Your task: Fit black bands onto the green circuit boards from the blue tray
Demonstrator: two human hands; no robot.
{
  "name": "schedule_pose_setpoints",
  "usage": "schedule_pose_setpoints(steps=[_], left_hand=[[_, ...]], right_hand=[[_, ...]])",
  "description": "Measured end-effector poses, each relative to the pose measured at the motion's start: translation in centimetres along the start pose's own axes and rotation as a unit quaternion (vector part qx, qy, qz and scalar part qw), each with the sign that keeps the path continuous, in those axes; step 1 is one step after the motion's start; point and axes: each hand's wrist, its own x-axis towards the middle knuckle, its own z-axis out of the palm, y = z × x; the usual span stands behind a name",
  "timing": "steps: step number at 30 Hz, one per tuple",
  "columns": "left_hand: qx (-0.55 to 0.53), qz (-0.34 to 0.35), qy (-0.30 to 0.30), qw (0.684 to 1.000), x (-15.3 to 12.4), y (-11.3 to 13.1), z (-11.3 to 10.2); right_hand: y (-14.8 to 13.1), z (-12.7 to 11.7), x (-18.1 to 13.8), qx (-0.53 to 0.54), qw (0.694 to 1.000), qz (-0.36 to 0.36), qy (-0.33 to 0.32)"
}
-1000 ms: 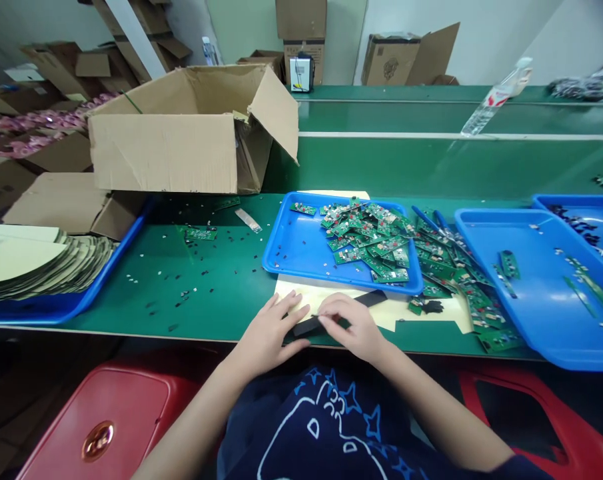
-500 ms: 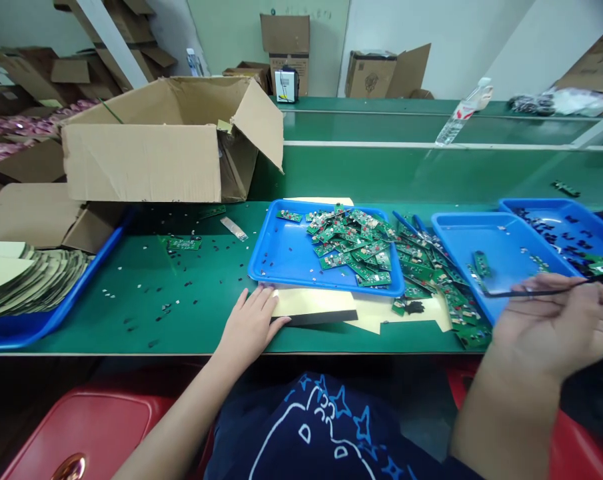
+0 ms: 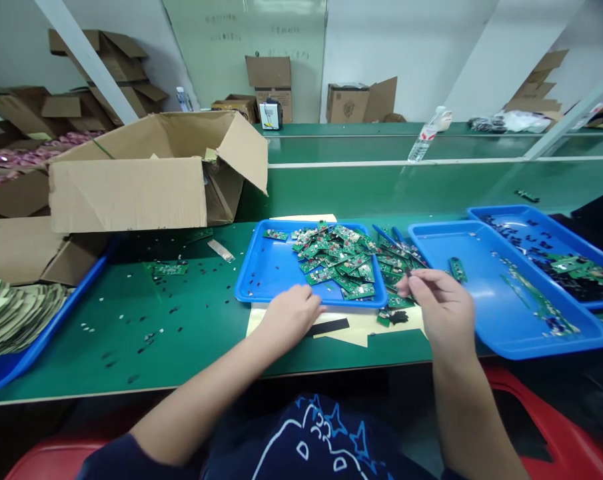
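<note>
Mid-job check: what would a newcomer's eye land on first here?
Probably the heap of green boards on the right side of the middle blue tray, with the left hand near its front edge. Next, the big open box at the back left of the bench. Then the right hand, to the right of that tray, pinching a small dark piece.

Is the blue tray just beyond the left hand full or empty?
Partly filled: in the blue tray, green circuit boards are heaped toward the right, while much of the left floor shows bare.
</note>
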Motion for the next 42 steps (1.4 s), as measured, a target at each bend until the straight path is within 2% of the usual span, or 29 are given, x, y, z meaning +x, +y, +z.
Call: schedule_pose_setpoints(steps=[2, 6, 11, 15, 20, 27, 31, 34, 38, 42], left_hand=[[-0.057, -0.045, 0.013, 0.997, 2.4, -0.7, -0.5], [-0.123, -0.059, 0.019, 0.991, 5.9, -2.2, 0.3], [-0.281, -0.068, 0.034, 0.957, 6.6, -4.5, 0.3], [-0.441, -0.079, 0.036, 0.893, 5.8, -5.7, -1.2], [-0.572, -0.088, 0.025, 0.815, 4.8, -5.2, -1.7], [-0.7, -0.107, -0.075, 0.702, 4.1, -3.7, -2.0], [-0.689, -0.125, -0.027, 0.714, 4.3, -3.7, -2.0], [-0.67, -0.135, -0.004, 0.73, 4.5, -3.6, -2.0], [-0.691, -0.12, -0.02, 0.713, 4.5, -3.2, -1.9], [-0.71, -0.106, -0.032, 0.696, 4.4, -2.8, -1.7]], right_hand=[[-0.5, 0.9, 0.6, -0.002, 0.998, -0.008, -0.057], [-1.3, 3.3, 2.5, -0.029, 0.988, -0.046, -0.147], [-1.5, 6.5, 5.5, -0.008, 0.979, -0.081, -0.185], [0.0, 9.0, 6.9, -0.017, 0.972, -0.07, -0.223], [2.6, 11.1, 5.6, -0.027, 0.963, -0.071, -0.257], [3.3, 11.0, 3.4, -0.028, 0.959, -0.111, -0.259], [2.5, 10.0, 4.0, -0.086, 0.958, -0.19, -0.198], [2.0, 9.6, 4.2, -0.124, 0.933, -0.254, -0.225], [2.1, 9.8, 3.9, -0.163, 0.905, -0.29, -0.265], [2.6, 10.1, 3.6, -0.189, 0.893, -0.314, -0.261]])
